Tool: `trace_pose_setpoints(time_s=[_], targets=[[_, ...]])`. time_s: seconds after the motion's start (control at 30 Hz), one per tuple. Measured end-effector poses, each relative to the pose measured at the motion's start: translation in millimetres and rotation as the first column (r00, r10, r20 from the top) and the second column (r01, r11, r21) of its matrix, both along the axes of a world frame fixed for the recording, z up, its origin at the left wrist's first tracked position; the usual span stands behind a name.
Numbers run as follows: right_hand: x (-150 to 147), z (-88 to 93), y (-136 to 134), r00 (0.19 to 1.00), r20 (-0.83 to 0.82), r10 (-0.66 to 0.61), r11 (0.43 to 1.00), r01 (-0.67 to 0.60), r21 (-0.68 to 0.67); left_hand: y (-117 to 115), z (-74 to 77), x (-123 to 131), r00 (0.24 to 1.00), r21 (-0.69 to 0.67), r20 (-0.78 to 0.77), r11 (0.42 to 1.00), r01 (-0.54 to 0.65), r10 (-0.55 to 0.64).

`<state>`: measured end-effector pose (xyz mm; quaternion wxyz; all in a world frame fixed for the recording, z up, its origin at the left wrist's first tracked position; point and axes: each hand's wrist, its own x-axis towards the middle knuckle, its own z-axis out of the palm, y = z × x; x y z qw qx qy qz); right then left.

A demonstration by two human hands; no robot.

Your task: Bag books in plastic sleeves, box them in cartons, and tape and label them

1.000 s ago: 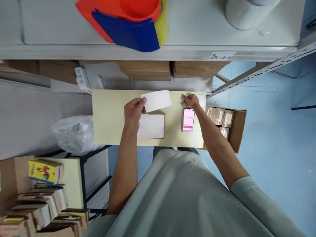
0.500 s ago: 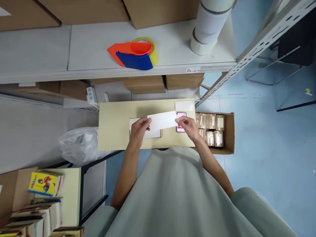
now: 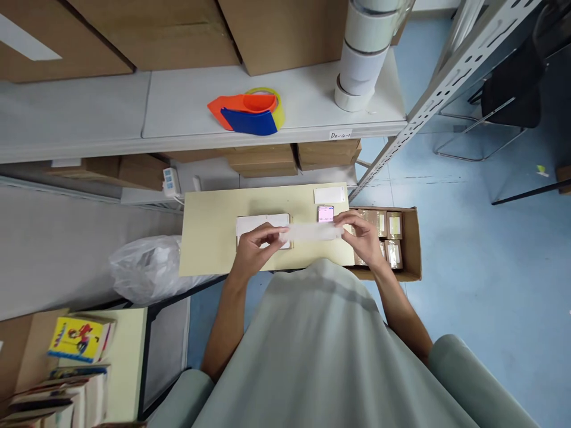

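Observation:
A narrow strip of white paper (image 3: 312,232), somewhat blurred, is stretched between my two hands above the pale yellow table (image 3: 207,232). My left hand (image 3: 257,245) pinches its left end between thumb and fingers. At the other end, my right hand (image 3: 360,233) grips it the same way. Under and behind my left hand lies a flat white rectangular item (image 3: 255,223) with a brown edge. A phone (image 3: 325,213) with a lit pinkish screen lies near my right hand, partly covered by the strip. Farther back rests another white paper slip (image 3: 329,195).
An open carton (image 3: 414,244) of small taped boxes stands right of the table. A shelf (image 3: 187,113) ahead bears cartons, a tape dispenser (image 3: 250,113) and stacked white rolls (image 3: 363,53). Left are a plastic bag (image 3: 145,267) and books (image 3: 80,339); a chair (image 3: 511,98) stands right.
The white paper has come down closer to my body and now looks narrower, tilted away from the view. Both hands still pinch its ends. The whole view has shifted slightly.

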<state>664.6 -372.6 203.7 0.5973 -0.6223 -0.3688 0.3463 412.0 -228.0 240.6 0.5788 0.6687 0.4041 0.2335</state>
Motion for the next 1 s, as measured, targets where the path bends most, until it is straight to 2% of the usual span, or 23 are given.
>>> trace_pose_setpoints(time_s=[0.13,0.3,1.0], targets=[[4,10.0,-6,0.999,0.044,0.029,0.997,-0.032,0.075,-9,9.8,-11,0.995,-0.034,0.070,0.996,0.079,-0.076],[7,10.4,-7,0.999,0.020,0.042,0.988,-0.045,0.149,-12,19.3,-16,0.977,-0.010,0.158,0.989,0.147,-0.144],[6,17.4,-15,0.999,0.044,-0.027,0.987,0.020,0.159,-31,44.7,-11,0.938,-0.028,0.275,0.974,0.226,-0.210]])
